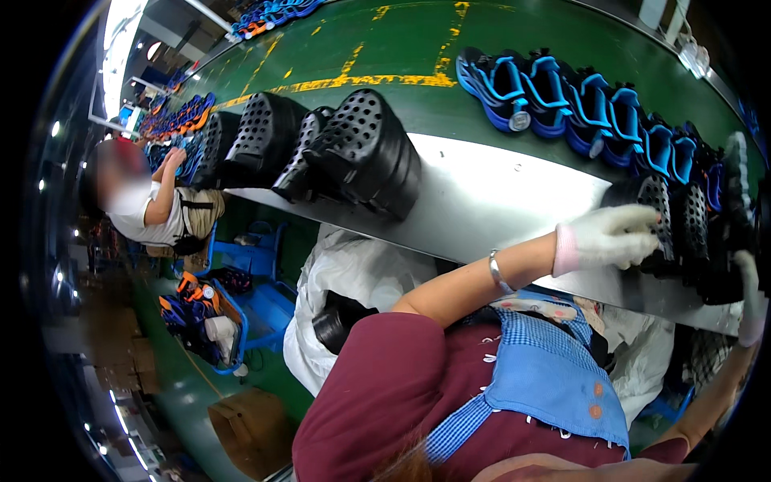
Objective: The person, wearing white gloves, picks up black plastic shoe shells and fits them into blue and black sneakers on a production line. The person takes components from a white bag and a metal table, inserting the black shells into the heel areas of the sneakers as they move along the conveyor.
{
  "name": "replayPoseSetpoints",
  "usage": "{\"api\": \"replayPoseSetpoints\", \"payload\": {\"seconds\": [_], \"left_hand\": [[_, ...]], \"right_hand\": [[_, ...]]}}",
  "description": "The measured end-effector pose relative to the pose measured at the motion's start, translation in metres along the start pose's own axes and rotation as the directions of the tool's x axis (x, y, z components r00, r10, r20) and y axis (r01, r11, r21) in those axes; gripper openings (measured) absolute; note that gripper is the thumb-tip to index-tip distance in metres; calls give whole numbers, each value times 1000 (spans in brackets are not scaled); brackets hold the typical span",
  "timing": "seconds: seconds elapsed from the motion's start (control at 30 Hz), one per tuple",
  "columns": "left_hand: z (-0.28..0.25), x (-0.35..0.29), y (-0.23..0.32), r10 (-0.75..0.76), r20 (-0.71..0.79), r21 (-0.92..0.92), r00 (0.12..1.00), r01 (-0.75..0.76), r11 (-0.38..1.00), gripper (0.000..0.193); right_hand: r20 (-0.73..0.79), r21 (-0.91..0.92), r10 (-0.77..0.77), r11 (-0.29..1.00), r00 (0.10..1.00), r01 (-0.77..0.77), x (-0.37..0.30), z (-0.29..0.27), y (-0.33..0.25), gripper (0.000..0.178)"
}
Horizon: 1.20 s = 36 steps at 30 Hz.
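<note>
My left hand (614, 238), in a white knit glove with a pink cuff, reaches right along the metal bench. Its fingers are stretched out and lie over the near side of a black clog with a perforated top (654, 195); I cannot tell whether they touch it. Another perforated clog (692, 210) stands beside that one. My right hand (750, 301), also gloved, is at the far right rim next to dark footwear, smeared and partly cut off, so its fingers do not show clearly. More black perforated clogs (361, 132) stand toward the left of the bench.
The bright metal bench (498, 189) runs across in front of me. Beyond it is a row of blue-and-black sneakers (550, 92). White sacks (353, 265) hang below the bench. At left are a person (157, 205), blue chairs (265, 309) and a cardboard box (250, 430).
</note>
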<state>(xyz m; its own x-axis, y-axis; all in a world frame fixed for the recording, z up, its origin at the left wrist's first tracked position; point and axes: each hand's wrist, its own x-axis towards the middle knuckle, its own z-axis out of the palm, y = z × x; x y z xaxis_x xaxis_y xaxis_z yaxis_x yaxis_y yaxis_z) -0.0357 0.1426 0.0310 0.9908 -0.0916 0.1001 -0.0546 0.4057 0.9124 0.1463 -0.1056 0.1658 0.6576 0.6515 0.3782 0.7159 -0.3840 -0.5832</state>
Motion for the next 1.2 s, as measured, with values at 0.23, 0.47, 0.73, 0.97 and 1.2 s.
{"api": "replayPoseSetpoints", "payload": {"seconds": [0.23,0.47,0.73,0.97,1.2], "left_hand": [[-35,-13,19,209,-185,-713,960,-278,644,42],[-76,-59,37,419,-504,-241,755,-589,772,50],[-73,-83,26,444,-789,58,425,-668,742,37],[-58,-52,45,425,-816,39,391,-698,716,33],[-54,-49,43,487,-850,207,199,-724,658,26]], "right_hand": [[403,223,-210,967,891,127,16,123,-92,43],[598,371,-24,894,801,-251,32,190,-134,39],[637,305,-184,952,749,-26,27,255,-143,36],[567,220,-161,975,808,39,30,225,-142,30],[485,304,-281,942,828,141,25,217,-151,24]]}}
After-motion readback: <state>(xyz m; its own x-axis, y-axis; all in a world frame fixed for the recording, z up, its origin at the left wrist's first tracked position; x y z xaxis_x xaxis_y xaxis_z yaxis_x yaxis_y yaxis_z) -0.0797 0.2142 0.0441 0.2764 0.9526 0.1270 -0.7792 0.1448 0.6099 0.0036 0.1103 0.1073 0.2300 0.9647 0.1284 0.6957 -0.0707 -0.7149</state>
